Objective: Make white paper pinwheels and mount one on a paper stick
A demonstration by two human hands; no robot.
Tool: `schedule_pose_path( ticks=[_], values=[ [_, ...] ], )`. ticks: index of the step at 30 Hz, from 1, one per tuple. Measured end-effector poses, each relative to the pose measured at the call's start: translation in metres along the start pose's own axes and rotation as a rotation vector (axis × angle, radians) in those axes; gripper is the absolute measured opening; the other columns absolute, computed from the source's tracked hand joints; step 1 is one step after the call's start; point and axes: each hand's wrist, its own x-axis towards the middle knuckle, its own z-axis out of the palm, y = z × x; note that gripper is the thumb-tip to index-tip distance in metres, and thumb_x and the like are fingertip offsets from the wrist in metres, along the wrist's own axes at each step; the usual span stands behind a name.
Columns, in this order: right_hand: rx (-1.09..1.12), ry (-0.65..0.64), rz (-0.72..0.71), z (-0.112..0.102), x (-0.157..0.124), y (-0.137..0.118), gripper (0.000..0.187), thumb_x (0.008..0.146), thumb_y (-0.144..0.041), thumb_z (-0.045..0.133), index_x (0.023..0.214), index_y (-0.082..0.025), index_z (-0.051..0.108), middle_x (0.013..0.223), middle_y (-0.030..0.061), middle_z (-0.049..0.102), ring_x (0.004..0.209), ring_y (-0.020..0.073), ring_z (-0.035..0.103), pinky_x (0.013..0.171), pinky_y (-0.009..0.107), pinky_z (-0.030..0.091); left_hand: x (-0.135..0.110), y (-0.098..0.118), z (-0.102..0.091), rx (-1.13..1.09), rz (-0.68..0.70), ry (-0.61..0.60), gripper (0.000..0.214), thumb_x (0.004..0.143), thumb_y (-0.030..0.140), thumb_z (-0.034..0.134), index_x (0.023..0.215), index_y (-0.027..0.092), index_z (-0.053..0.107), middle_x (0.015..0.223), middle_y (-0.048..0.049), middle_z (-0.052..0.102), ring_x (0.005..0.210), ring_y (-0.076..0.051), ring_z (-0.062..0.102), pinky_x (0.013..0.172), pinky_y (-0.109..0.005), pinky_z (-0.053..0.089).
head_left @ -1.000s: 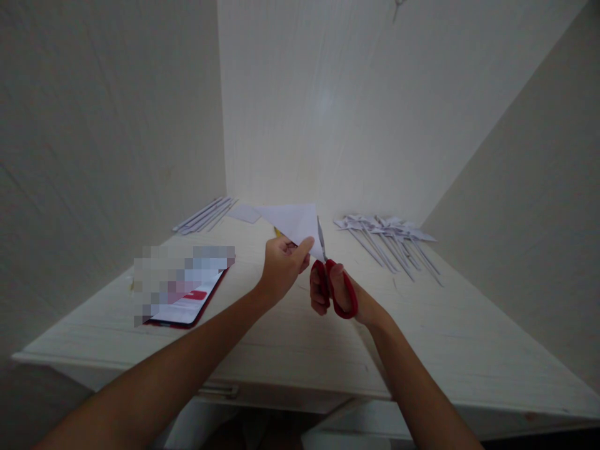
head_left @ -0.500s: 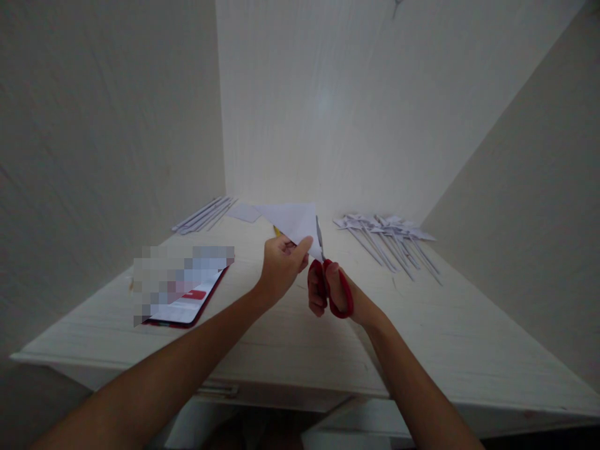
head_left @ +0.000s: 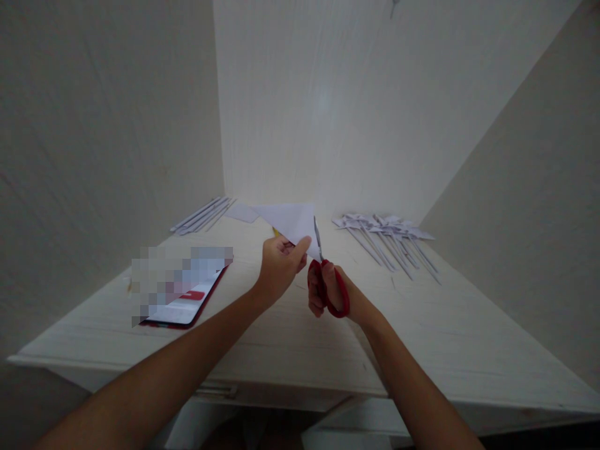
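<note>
A white sheet of paper point(head_left: 293, 220), triangular in outline, is pinched between the thumb and fingers of my left hand point(head_left: 284, 257). My right hand point(head_left: 334, 289) has its thumb and fingers through the handles of red-handled scissors point(head_left: 341, 299). The scissor blades point up and away along the right edge of the paper, close against it; whether they bite into it I cannot tell. A small yellow thing point(head_left: 275, 232) shows just behind my left fingers, mostly hidden.
White table point(head_left: 300, 350) against walls. At back left lie several thin rolled paper sticks point(head_left: 201, 216) and a flat piece of paper point(head_left: 241, 212). At back right rest several paper pinwheels on sticks point(head_left: 387, 228). A phone point(head_left: 187, 306), partly blurred out, lies at left.
Both hands keep nearly the same place at the paper's right edge. The red scissor handles sit slightly closer together. The whole view has shifted a little.
</note>
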Motion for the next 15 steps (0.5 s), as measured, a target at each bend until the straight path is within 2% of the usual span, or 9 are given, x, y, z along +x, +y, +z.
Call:
schedule_pose_path(
  ticks=[11, 13, 15],
  values=[
    [-0.027, 0.069, 0.012, 0.0, 0.0033, 0.0042, 0.053, 0.075, -0.071, 0.031, 0.065, -0.019, 0.039, 0.035, -0.0042, 0.046, 0.03, 0.0116, 0.048, 0.03, 0.019, 0.032, 0.0002, -0.0015, -0.0002, -0.038, -0.014, -0.029, 0.033, 0.062, 0.028, 0.066, 0.045, 0.014, 0.041, 0.036, 0.0064, 0.04, 0.032, -0.002, 0.033, 0.033, -0.016, 0.021],
    [-0.019, 0.133, 0.015, -0.0003, 0.0053, 0.0025, 0.055, 0.074, -0.072, 0.031, 0.062, -0.019, 0.039, 0.034, -0.0036, 0.045, 0.03, 0.0124, 0.05, 0.03, 0.019, 0.033, 0.0016, -0.0031, -0.0017, -0.049, -0.016, -0.069, 0.034, 0.062, 0.029, 0.067, 0.045, 0.014, 0.041, 0.037, 0.0067, 0.039, 0.033, -0.002, 0.032, 0.034, -0.017, 0.021],
    [0.018, 0.264, 0.028, -0.0022, 0.0076, -0.0013, 0.056, 0.073, -0.073, 0.031, 0.06, -0.019, 0.038, 0.033, -0.0033, 0.045, 0.029, 0.013, 0.05, 0.029, 0.02, 0.034, 0.0042, -0.005, -0.0039, -0.069, -0.021, -0.135, 0.035, 0.062, 0.029, 0.068, 0.045, 0.015, 0.04, 0.037, 0.0072, 0.036, 0.034, -0.002, 0.03, 0.035, -0.017, 0.02]
  ],
)
